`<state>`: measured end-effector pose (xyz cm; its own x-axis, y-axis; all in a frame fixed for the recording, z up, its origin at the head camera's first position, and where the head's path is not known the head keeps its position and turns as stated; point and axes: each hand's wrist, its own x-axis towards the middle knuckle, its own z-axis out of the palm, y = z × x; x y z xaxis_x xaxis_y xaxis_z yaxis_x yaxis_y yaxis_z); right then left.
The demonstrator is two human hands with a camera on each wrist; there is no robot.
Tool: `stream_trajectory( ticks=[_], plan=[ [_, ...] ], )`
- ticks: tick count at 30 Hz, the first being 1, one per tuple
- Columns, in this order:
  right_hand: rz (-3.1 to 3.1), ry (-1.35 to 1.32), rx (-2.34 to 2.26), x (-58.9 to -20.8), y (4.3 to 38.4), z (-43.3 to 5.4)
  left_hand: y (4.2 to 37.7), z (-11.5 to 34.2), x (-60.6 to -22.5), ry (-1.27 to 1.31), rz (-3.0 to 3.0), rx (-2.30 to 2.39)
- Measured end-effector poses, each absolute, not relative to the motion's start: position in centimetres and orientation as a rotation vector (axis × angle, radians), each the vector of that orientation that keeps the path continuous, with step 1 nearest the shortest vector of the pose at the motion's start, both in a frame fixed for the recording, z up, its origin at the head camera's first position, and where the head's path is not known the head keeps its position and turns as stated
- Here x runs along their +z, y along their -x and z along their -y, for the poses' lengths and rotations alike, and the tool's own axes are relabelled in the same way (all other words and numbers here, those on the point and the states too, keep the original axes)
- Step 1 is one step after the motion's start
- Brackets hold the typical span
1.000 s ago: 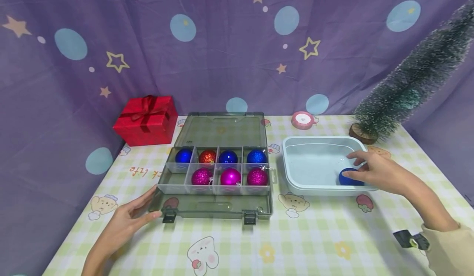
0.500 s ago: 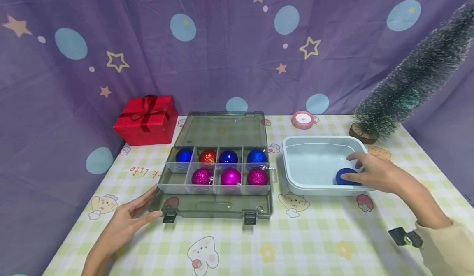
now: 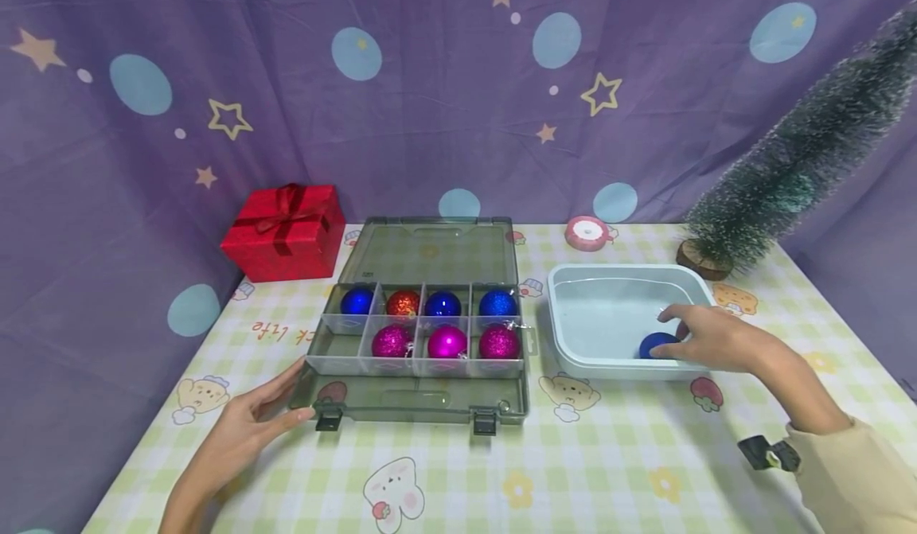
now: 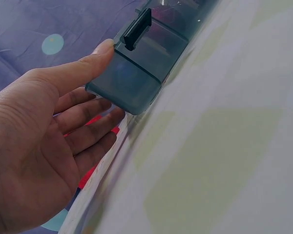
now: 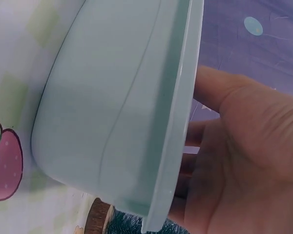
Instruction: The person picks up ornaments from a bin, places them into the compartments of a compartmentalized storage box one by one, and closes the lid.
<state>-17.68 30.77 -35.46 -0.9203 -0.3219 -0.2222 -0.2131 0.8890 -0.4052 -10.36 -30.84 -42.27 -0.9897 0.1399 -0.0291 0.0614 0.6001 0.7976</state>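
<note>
In the head view, the grey translucent case (image 3: 423, 415) sits on a checked tablecloth (image 3: 573, 470) with its lid (image 3: 466, 251) laid back. Its rear compartments hold three blue balls (image 3: 442, 305) and an orange-red glitter ball (image 3: 403, 303); the front ones hold three magenta balls (image 3: 447, 343). The person's two hands are well apart. The left hand (image 3: 239, 430) touches the case's front left corner, fingers nearly straight and thumb spread from them. To the right of the case, the right hand (image 3: 719, 339) reaches into a pale blue tub (image 3: 609, 368), its thumb against a loose blue ball (image 3: 655, 341) in there — whether the other fingers close round that ball cannot be told. Behind the case to the left stands a red gift box (image 3: 282, 235); behind it to the right, a ribbon roll (image 3: 587, 233) and, farther right, a frosted tree (image 3: 781, 168). In the left wrist view, the thumb rests on the case's edge beside a latch (image 4: 136, 30), the fingers extended along its side wall. In the right wrist view, the tub's wall hides the fingertips — the loose blue ball is out of sight.
</note>
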Motion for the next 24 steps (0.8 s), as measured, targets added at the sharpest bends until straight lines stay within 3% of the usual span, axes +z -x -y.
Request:
stream_trajectory(
  ticks=[24],
  plan=[
    [-2.709, 0.561, -0.849, -36.7, 18.3, -30.6, 10.5, 31.0, -42.4, -0.172, -2.748, 1.332]
  ],
)
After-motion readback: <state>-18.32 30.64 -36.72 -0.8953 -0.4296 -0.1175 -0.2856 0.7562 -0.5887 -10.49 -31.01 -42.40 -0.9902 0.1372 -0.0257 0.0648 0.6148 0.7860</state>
